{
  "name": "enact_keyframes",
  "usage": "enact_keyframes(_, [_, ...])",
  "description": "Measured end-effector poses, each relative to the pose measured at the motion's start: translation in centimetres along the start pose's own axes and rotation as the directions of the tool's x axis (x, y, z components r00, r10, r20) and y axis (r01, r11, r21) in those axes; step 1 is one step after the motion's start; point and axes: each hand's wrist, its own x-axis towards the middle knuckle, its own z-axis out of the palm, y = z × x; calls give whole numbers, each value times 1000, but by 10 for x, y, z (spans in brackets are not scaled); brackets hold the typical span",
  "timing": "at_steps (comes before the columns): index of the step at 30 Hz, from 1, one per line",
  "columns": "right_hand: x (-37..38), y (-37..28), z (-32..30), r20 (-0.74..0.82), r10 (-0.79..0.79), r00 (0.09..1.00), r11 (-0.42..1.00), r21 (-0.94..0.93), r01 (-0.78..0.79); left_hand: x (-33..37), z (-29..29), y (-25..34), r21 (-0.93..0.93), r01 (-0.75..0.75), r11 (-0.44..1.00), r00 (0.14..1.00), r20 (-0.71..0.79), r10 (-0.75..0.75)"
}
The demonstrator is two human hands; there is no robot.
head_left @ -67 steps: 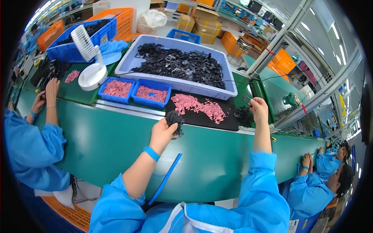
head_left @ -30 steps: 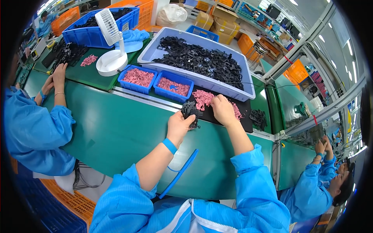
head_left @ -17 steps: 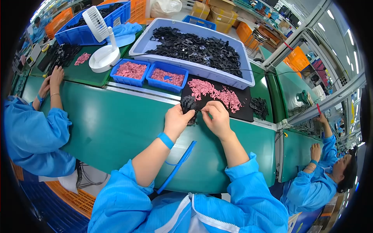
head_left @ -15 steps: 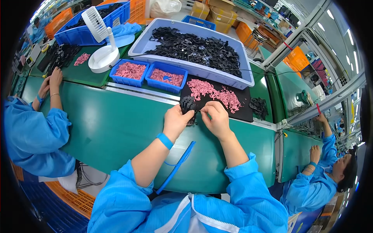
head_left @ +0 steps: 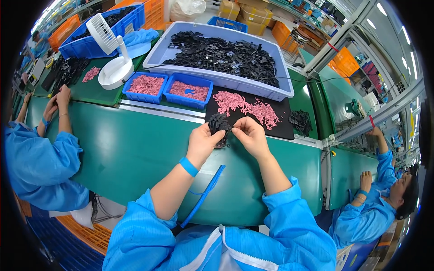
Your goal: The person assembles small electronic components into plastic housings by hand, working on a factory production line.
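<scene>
My left hand (head_left: 202, 141) is closed around a bunch of black plastic parts (head_left: 219, 123), its thumb lying across them. At the right edge of these parts, my right hand (head_left: 251, 137) has thumb and forefinger pinched together. Whatever is between those fingertips is too small to make out. Just beyond my hands, loose small pink pieces (head_left: 229, 102) lie in heaps on a black mat (head_left: 282, 130). A blue band (head_left: 188, 166) circles my left wrist, with a blue strap (head_left: 205, 193) hanging below it.
Two blue trays (head_left: 143, 96) of pink pieces and a large pale bin (head_left: 217, 74) of black parts stand behind the green bench (head_left: 149, 140). A white fan (head_left: 116, 72) is at the left. Black parts (head_left: 300, 122) lie right of the mat. Co-workers (head_left: 40, 158) sit on both sides.
The view has shifted slightly, moving the bench things a little left in the picture. My hands keep nearly the same pose at the black parts, with only a slight movement of the right fingers.
</scene>
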Motion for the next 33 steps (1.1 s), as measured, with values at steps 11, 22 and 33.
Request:
enact_keyframes(11, [11, 16, -77, -423, -134, 896, 955, -296, 3, -1, -2, 6, 11, 27, 1000, 999, -29, -27])
enact_keyframes(22, [-8, 60, -181, -304, -232, 924, 272, -932, -239, 1, -3, 3, 9, 13, 1000, 1000, -19, -13])
enact_keyframes(33, [-3, 57, -192, -11, -346, 938, 74, -997, 15, 0, 0, 4, 36, 11, 999, 999, -31, -9])
